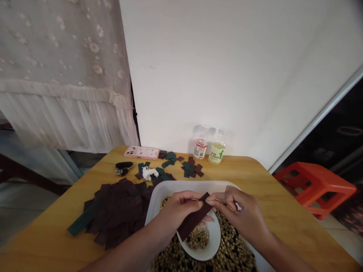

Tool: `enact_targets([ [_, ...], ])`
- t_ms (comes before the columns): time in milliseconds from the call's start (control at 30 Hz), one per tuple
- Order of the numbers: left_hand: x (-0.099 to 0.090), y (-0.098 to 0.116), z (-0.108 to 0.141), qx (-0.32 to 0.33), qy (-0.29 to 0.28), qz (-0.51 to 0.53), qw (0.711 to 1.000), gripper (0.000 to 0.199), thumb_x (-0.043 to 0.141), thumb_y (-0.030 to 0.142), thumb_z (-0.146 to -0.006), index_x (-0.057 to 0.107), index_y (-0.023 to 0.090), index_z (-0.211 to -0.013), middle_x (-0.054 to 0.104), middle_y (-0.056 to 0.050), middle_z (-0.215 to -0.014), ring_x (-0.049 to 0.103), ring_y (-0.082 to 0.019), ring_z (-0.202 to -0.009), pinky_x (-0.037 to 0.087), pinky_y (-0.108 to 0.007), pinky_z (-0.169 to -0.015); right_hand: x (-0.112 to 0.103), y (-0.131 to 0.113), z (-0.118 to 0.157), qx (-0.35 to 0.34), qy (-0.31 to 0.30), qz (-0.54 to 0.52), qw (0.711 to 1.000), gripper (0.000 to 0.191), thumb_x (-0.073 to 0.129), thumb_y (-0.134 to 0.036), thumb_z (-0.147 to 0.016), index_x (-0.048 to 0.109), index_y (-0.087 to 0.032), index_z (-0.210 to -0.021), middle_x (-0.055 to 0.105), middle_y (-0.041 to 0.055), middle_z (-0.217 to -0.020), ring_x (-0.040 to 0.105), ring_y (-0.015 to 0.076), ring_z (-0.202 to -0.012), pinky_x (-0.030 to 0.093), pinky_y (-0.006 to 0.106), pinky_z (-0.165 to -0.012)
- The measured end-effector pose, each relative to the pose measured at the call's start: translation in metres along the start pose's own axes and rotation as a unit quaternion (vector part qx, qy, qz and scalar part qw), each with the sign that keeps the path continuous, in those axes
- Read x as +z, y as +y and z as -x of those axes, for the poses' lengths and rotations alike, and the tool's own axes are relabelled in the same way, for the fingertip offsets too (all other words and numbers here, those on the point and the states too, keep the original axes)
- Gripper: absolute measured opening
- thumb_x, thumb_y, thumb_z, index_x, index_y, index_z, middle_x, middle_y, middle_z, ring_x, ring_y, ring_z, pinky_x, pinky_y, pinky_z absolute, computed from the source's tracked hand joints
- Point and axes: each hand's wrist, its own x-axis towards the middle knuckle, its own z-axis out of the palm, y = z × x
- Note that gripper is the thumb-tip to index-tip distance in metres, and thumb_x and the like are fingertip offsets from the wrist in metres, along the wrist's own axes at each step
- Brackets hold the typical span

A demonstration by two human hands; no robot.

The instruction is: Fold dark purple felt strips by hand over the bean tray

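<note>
left hand [178, 211] and right hand [241, 213]: each grip clamped on one dark brown strip [193, 219], positioned above a white bowl [216, 236] within a white tray [181, 187] of beans [235, 249].

And look at that far edge of the honey-toned wooden table [283, 196]: a pink-cased smartphone [141, 152] lying flat, a red-labelled clear plastic bottle [200, 145] upright right beside a green-labelled bottle of pale yellow liquid [217, 149], a crumpled white tissue [149, 173], and off to the right, a bright orange plastic stool [314, 187]!
</note>
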Motion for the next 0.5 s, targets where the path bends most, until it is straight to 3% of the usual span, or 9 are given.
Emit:
enact_targets([
  [500,0.0003,-0.0008,-0.0020,-0.003,0.010,0.007,1.000,0.027,0.069,0.027,-0.058,0.062,0.015,-0.081,0.069,-0.006,-0.075,0.066,-0.020,-0.063,0.047,-0.027,-0.056,-0.0004,-0.0005,0.0001,0.002,-0.007,0.001,1.000,0.042,0.057,-0.023,-0.079,0.023,-0.023,-0.055,0.044,-0.0034,-0.053,0.066,0.0200,-0.070,0.047,0.023,-0.051],
])
